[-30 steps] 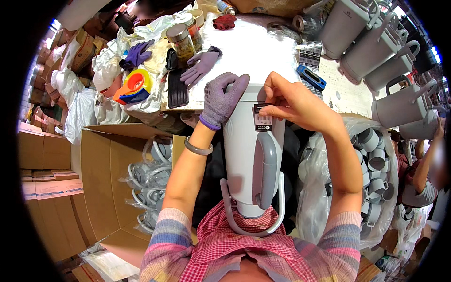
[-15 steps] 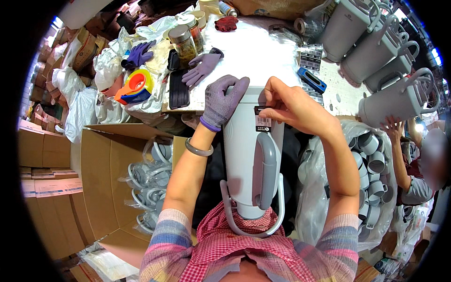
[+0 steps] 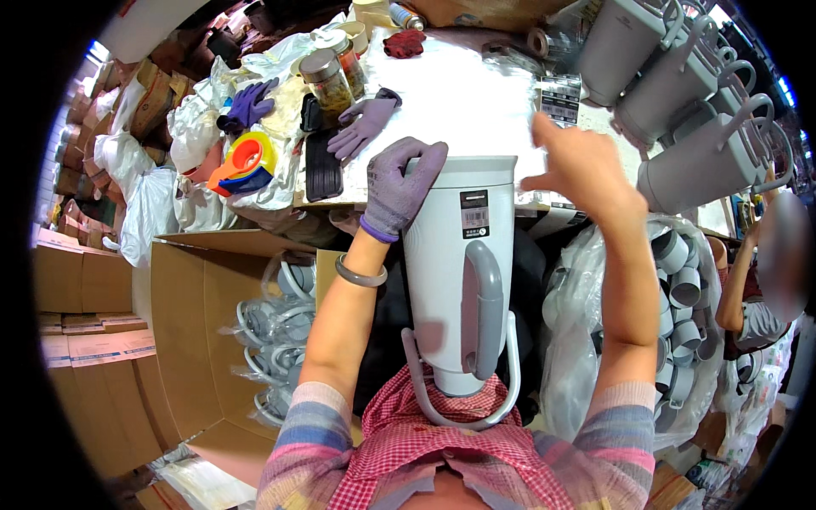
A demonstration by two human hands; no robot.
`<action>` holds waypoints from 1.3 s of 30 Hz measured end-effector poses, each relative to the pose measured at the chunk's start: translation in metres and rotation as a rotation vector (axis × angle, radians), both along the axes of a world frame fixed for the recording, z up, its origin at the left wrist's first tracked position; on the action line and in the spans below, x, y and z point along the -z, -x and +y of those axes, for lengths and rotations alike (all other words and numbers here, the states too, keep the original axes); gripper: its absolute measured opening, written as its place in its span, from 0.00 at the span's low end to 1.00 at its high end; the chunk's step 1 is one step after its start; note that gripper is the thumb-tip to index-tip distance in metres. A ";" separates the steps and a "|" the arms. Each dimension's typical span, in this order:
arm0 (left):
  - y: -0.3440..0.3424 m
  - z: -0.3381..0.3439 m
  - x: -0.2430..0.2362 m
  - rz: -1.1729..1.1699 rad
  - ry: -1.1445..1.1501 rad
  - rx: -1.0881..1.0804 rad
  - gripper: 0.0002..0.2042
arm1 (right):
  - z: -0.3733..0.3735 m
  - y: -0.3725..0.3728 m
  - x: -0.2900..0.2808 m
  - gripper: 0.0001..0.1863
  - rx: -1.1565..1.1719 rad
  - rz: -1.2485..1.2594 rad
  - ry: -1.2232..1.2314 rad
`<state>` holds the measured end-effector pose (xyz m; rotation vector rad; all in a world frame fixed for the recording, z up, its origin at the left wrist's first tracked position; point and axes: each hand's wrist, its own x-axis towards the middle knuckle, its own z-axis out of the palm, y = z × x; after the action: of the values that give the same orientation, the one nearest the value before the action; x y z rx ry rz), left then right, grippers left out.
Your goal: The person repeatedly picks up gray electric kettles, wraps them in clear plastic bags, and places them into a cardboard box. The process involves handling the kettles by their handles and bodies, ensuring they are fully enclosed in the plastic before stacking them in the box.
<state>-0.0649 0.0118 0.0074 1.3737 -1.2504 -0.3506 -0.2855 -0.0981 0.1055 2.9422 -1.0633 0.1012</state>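
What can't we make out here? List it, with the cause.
Head view:
Far side of the tapered light-grey vessel: hidden by its own body.
Fine print on the black-and-white rectangular label: too small.
White tabletop behind the bare right hand: covered by it.
Palm side of the purple-grey gloved left hand: hidden by its own back.
Count of grey cylindrical cups: overlapping, behind clear plastic bag.
Uppermost large grey vessel, right: cut by top edge.

A white-topped table point(image 3: 472, 98) is carrying a mauve glove point(image 3: 365, 126) and black tray point(image 3: 323, 170) at left, with lidded jars point(image 3: 328, 81) standing beyond them. A red cloth point(image 3: 404, 43) is lying toward the far side; a label sheet point(image 3: 560, 89) and grey jugs point(image 3: 619, 51) are occupying the right.
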 end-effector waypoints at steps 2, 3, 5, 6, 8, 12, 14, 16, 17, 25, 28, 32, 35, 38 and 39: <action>-0.007 0.005 -0.003 0.016 -0.043 -0.018 0.11 | -0.014 0.014 0.000 0.28 -0.010 -0.178 -0.143; -0.006 0.005 -0.004 0.106 -0.022 0.051 0.10 | -0.017 0.015 0.009 0.26 -0.071 -0.352 -0.243; 0.002 0.002 -0.006 0.289 0.016 0.190 0.10 | -0.021 -0.004 0.045 0.22 -0.376 -1.030 -0.518; 0.011 -0.004 -0.016 0.237 0.114 0.331 0.09 | -0.022 0.009 0.063 0.22 -0.338 -0.974 -0.672; 0.018 -0.015 -0.015 0.365 0.136 0.375 0.09 | -0.014 0.033 0.086 0.27 -0.208 -1.047 -0.803; 0.009 -0.032 0.054 -0.130 -0.059 0.232 0.12 | -0.008 0.143 0.115 0.44 -0.035 -1.298 -0.675; 0.016 -0.019 0.119 -0.846 -0.132 0.110 0.11 | 0.006 0.170 0.118 0.42 -0.004 -1.476 -0.779; 0.031 -0.011 0.151 -1.116 -0.180 0.071 0.08 | 0.013 0.183 0.122 0.40 0.004 -1.518 -0.699; 0.035 -0.009 0.149 -1.091 -0.274 0.136 0.07 | 0.018 0.187 0.122 0.40 0.056 -1.519 -0.663; -0.014 -0.046 0.133 -0.125 -0.444 0.427 0.13 | -0.011 0.118 0.102 0.29 0.133 -1.245 -0.642; -0.024 -0.040 0.147 -0.635 -0.262 0.379 0.16 | -0.015 0.078 0.093 0.27 0.099 -1.237 -0.768; -0.031 -0.055 0.104 0.386 -0.710 0.262 0.19 | -0.016 0.078 0.095 0.27 0.103 -1.243 -0.746; -0.045 -0.071 0.103 0.406 -0.544 0.259 0.21 | -0.023 0.058 0.096 0.25 0.173 -1.135 -0.731; -0.051 -0.108 0.062 0.703 -0.299 0.352 0.17 | -0.050 0.004 0.116 0.24 0.330 -0.783 -0.723; -0.061 -0.115 0.057 0.899 -0.044 0.486 0.17 | -0.053 -0.012 0.099 0.25 0.426 -0.615 -0.876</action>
<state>-0.0040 -0.1032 -0.0494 0.7515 -0.7805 -1.1881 -0.2731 -0.1509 0.0064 3.3530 -2.3023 0.7456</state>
